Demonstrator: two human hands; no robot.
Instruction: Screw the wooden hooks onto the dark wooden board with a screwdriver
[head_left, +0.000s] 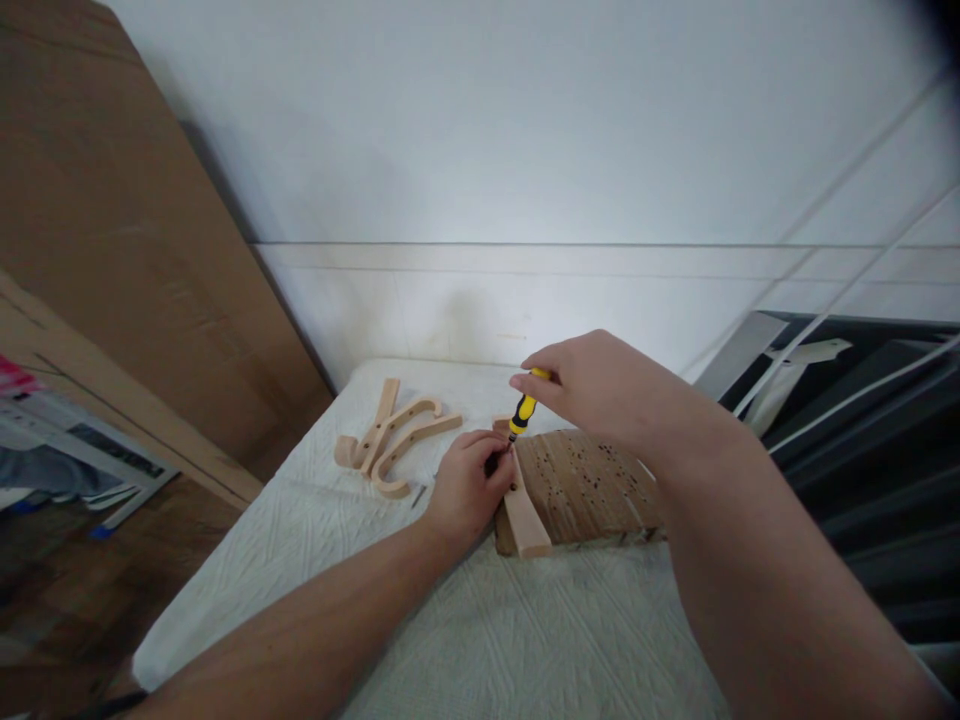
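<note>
My right hand (581,385) is closed around the handle of a yellow and black screwdriver (523,412), which points down, slightly tilted. Its tip meets the upper part of a pale wooden hook (527,520) lying across the left end of a brown wooden board (592,485) with many small dark holes. Beside that tip, my left hand (469,482) presses on the hook with thumb and fingers drawn together; any screw there is hidden. To the left lie several loose wooden hooks (405,432) with drilled holes, and a small metal screw (418,496).
A white textured cloth (337,560) covers the work surface, which meets a white wall (480,150) at the back. Tall brown cardboard (150,230) stands on the left. Dark folded items and a white frame (802,360) are at the right.
</note>
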